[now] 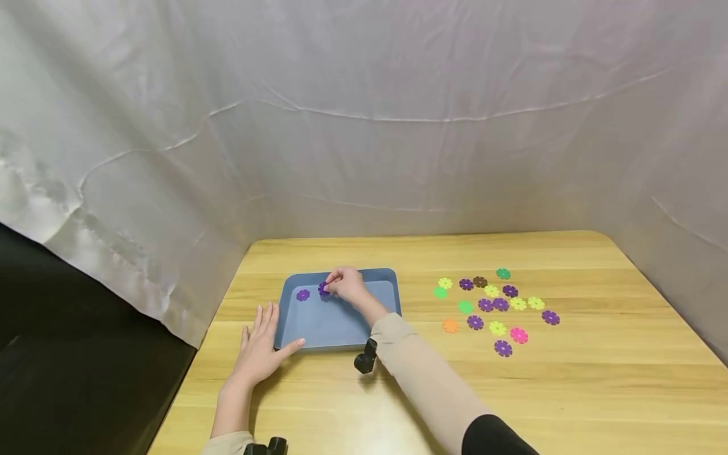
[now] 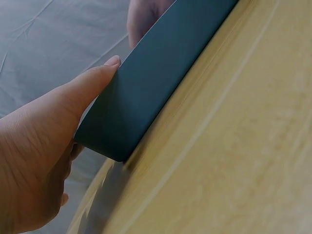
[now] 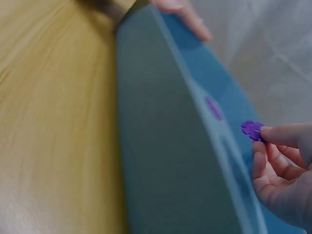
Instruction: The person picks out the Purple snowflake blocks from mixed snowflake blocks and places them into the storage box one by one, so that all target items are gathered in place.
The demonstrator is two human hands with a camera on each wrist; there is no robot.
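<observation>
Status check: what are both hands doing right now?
Left hand open, steadying blue tray. Right hand pinching purple flower piece over tray. Nothing in the way.

Even, soft light fills the head view, with faint shadows; both wrist views are blurred close up, edges slightly curved.

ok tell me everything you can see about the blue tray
The blue tray is a shallow rectangle with rounded corners and a low raised rim; it looks like matte plastic. It lies flat on the wooden table, left of the scattered flower discs. One purple disc lies inside near its far left corner. The left hand rests against its near left corner, thumb on the rim. The right hand holds another purple disc over it.
</observation>
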